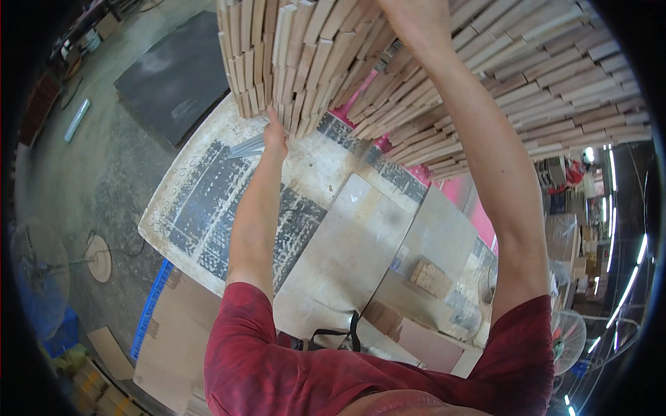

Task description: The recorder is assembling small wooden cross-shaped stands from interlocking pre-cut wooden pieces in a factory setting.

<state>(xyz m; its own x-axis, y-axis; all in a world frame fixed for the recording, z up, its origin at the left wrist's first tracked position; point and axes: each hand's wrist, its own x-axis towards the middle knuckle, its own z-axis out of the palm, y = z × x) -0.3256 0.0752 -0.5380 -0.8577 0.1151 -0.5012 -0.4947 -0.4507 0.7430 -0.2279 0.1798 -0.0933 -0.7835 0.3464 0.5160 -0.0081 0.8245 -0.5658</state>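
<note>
Both hands up at the stacked wooden slats.
The left hand (275, 139) touches the bottom ends of the wooden slats (312, 55) above the table (208, 187); the right hand (409, 17) presses higher up; I cannot tell either grip.

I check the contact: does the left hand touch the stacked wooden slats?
Touching. The head view shows the left hand with fingertips against the lower ends of the wooden slats.

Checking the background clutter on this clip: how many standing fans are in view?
2. One blue fan stands on the concrete floor at the far left, near a round base. One white fan sits at the lower right, beside the person's right sleeve. Others may be hidden behind the stacked wooden slats.
</note>
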